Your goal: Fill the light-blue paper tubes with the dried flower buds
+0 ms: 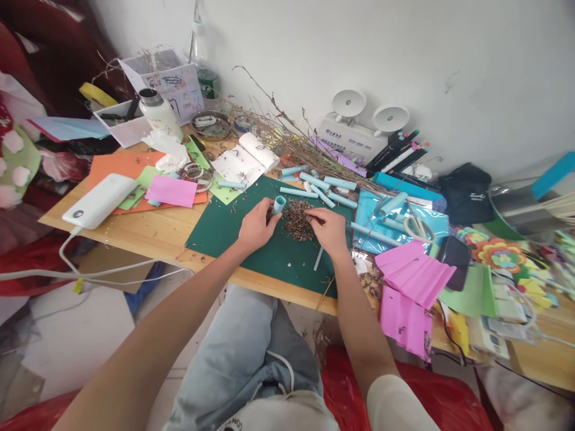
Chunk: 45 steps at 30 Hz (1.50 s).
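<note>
My left hand (257, 227) is wrapped round a short light-blue paper tube (278, 205), which stands nearly upright with its open end facing up. Just to the right, a pile of brown dried plant bits (297, 222) lies on the dark green cutting mat (269, 257). My right hand (330, 227) is at the pile's right edge, thumb and fingertips pinched together over the bits. What lies between those fingertips is tiny and partly hidden. Several more blue paper tubes (321, 182) lie loose behind the pile.
Dry twigs (287, 140) lie along the wall. To the left are a white power bank (99, 200) with a cable, a pink paper (171, 190) and an uncapped white bottle (159, 111). Scissors (417, 224), folded pink paper (415, 266) and a dark cap (465, 191) sit on the right.
</note>
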Tool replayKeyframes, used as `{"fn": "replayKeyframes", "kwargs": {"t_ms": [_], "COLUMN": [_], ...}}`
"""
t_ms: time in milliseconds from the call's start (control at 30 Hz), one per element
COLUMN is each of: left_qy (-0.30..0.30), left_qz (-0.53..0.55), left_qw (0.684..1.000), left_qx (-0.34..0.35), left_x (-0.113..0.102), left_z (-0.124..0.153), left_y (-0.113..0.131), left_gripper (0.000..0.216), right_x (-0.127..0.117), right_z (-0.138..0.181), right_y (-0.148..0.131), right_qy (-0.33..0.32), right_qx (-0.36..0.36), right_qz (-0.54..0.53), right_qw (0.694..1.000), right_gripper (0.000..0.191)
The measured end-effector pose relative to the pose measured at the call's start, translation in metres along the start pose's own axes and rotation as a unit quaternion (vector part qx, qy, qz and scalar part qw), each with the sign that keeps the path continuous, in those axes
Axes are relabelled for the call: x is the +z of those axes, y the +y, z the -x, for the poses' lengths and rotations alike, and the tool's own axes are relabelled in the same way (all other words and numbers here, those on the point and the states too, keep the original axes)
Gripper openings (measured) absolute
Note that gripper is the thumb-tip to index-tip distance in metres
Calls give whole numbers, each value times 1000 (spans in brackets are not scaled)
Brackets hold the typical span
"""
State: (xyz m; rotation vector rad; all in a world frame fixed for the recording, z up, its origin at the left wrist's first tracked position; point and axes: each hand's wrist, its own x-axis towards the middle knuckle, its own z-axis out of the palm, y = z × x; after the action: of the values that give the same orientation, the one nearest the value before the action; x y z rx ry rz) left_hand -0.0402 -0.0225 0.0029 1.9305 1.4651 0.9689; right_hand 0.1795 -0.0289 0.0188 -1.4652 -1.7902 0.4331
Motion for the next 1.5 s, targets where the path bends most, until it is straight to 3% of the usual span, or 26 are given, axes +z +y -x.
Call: {"fn": "replayKeyframes", "kwargs": {"t_ms": [133,300,533,633,733,1033,1500], "left_qy": [-4,-3,0,0,2,0,-3], "left_qz": [0,-3,9,7,7,9,-1], "left_qw": [1000,1000,1000,1000,1000,1000,1000], "left_qx": [1,5,1,3,6,7,-3], "left_x": [0,0,-1,-1,0,0,0], "left_z": [0,0,1,1,1,1,1], "left_y": [0,-1,0,0,-1,-2,2], "left_gripper": [17,16,17,17,16,16,16], "right_x": [-2,-2,0,0,0,1,2], "right_z": [0,1,1,0,-2,-1,1], "right_y": [2,5,4,4,4,5,1], "right_qy": [-51,-72,23,49,61,50,55], "right_qx": [-18,1,2,23,-8,-32,1], "right_qz": [56,103,37,49,61,19,51], "right_qw": [997,992,999,997,996,998,997], "right_gripper": [33,27,19,14,13,27,18]}}
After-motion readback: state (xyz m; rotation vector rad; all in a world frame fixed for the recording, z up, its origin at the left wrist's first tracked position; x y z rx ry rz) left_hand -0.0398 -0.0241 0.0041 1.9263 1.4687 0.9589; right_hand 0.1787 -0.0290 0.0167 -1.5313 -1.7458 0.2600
